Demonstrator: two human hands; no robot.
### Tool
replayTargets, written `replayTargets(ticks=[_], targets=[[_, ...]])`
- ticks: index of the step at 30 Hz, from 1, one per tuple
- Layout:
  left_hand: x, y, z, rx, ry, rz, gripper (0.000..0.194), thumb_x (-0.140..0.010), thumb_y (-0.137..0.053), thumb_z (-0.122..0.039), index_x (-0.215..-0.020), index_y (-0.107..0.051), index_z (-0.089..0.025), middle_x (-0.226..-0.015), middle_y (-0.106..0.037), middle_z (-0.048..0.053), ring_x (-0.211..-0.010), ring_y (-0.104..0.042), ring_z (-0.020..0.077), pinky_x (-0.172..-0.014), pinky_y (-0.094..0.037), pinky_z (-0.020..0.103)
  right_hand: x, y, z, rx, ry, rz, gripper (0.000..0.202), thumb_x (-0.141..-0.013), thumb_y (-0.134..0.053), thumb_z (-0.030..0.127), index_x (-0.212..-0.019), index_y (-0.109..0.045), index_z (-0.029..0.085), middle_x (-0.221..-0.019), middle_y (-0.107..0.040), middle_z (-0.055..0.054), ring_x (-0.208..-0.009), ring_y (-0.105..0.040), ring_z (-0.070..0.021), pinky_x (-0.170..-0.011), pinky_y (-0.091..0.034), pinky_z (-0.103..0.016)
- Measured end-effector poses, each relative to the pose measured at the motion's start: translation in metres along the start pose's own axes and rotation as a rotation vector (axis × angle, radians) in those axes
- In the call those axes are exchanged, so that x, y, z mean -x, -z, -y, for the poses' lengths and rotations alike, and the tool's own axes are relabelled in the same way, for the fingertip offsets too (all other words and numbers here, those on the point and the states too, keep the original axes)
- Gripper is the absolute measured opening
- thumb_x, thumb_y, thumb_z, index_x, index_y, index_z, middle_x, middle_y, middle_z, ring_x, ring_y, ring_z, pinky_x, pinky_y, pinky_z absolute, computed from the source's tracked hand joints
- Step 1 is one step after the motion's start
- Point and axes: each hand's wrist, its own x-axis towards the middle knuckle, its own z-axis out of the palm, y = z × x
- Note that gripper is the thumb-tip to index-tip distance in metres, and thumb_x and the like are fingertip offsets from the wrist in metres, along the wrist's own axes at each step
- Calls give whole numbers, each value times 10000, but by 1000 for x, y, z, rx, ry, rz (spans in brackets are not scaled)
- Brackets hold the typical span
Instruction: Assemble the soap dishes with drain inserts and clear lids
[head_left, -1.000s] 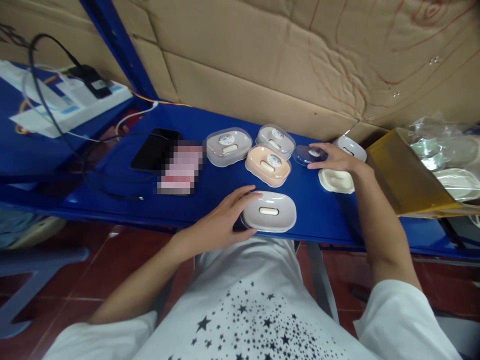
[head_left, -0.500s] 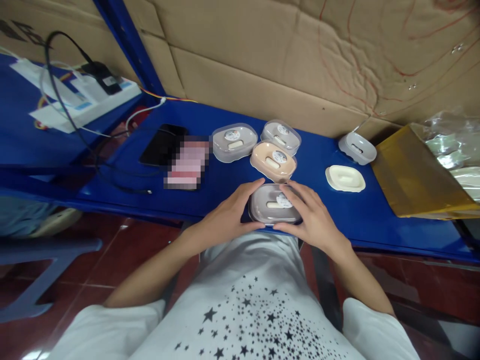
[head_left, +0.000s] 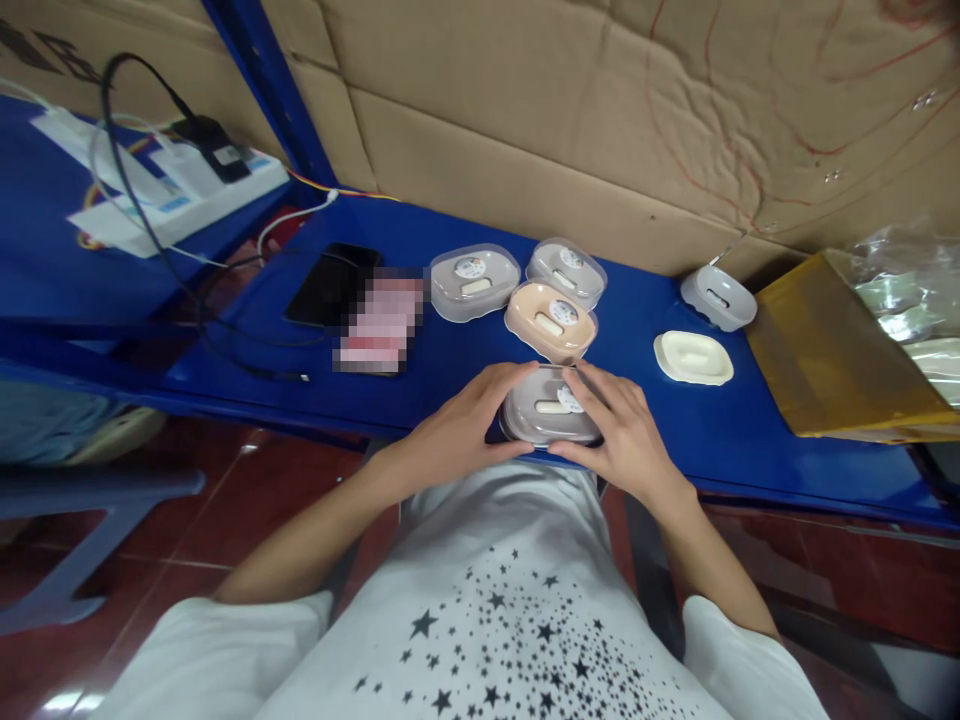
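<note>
**Your left hand [head_left: 469,415] and right hand [head_left: 621,425] hug one grey box [head_left: 529,405]**

Each of your hands makes a wide, curved C, with the thumb on the near side and the fingers on the far side. One hand has each end of the grey box, maybe so that it can't slide or tip. A finger of your right hand reaches over the clear lid, next to a round sticker [head_left: 570,399]. I can't tell how hard you press, or if the lid fits tight all the way round.

The grey box seems to sit flat at the front edge of the blue counter [head_left: 630,335], right by your tummy. That spot looks easy for both arms to reach.

Just behind it are a peach box [head_left: 551,322], a wide grey box [head_left: 475,284] and a back grey box [head_left: 566,275]. All three wear clear lids and stickers, and they sit close together, perhaps to leave you room in front.

Over to the right lie a cream dish [head_left: 693,357] and an open grey tray [head_left: 718,298], near a cardboard carton [head_left: 832,350]. Well off to the left, two phones [head_left: 322,285] lie near a white power strip [head_left: 180,215], maybe so the wires can reach.
</note>
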Motion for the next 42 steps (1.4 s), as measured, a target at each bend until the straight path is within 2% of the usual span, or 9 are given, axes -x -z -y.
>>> replayTargets(ticks=[3,6,9,16,26,32,38,42], targets=[[-1,3,-3,19,-7,14,837,-1012,-776,-479,-1698,-308,-373,-1656,-490,132,-1545,-498,339,-1293,-446,567,-2,6,4,22,16,40,956,-1024,-614,719,-1786,-212,305,-1715,-471,-193,-1543,-488,-426,-1189,-457,-646],[-2,5,-6,18,17,29,809,-1007,-783,-481,-1674,-341,-361,-1642,-506,130,-1529,-517,333,-1283,-462,561,-8,12,7,-4,36,92,921,-995,-635,752,-1761,-296,368,-1732,-442,-155,-1528,-474,-431,-1174,-451,-650],[-2,5,-7,22,31,45,807,-1002,-787,-451,-1667,-338,-361,-1650,-499,129,-1530,-521,337,-1278,-469,565,-14,15,8,-48,25,124,883,-976,-652,765,-1731,-363,410,-1703,-476,-124,-1493,-488,-418,-1165,-451,-640],[-2,1,-6,21,17,6,808,-993,-789,-445,-1665,-351,-354,-1653,-503,123,-1533,-517,342,-1287,-456,568,-6,11,4,-35,-36,56,880,-1013,-657,692,-1759,-283,413,-1708,-464,-124,-1506,-476,-422,-1188,-421,-647],[-2,4,-7,1,59,34,752,-999,-763,-394,-1653,-394,-339,-1688,-440,130,-1589,-448,339,-1326,-411,558,-6,3,5,17,10,60,896,-1032,-620,697,-1775,-244,366,-1702,-457,-171,-1515,-471,-420,-1178,-423,-634],[-2,6,-7,-4,28,32,780,-1014,-765,-425,-1676,-354,-388,-1663,-481,112,-1570,-472,334,-1319,-423,570,-14,16,-2,-29,24,155,866,-986,-627,769,-1733,-353,428,-1680,-477,-126,-1488,-484,-399,-1170,-432,-615],[-2,7,-4,26,45,38,794,-1004,-778,-429,-1686,-371,-412,-1692,-481,90,-1575,-481,339,-1320,-419,585,-19,19,1,2,4,148,856,-970,-675,747,-1721,-369,471,-1649,-503,-113,-1431,-489,-421,-1127,-440,-639],[-1,6,-2,0,38,31,811,-1012,-777,-443,-1702,-353,-419,-1715,-475,76,-1594,-469,315,-1330,-411,561,-18,17,1,-27,21,141,853,-974,-691,724,-1722,-361,478,-1643,-485,-118,-1484,-458,-423,-1168,-422,-658]])
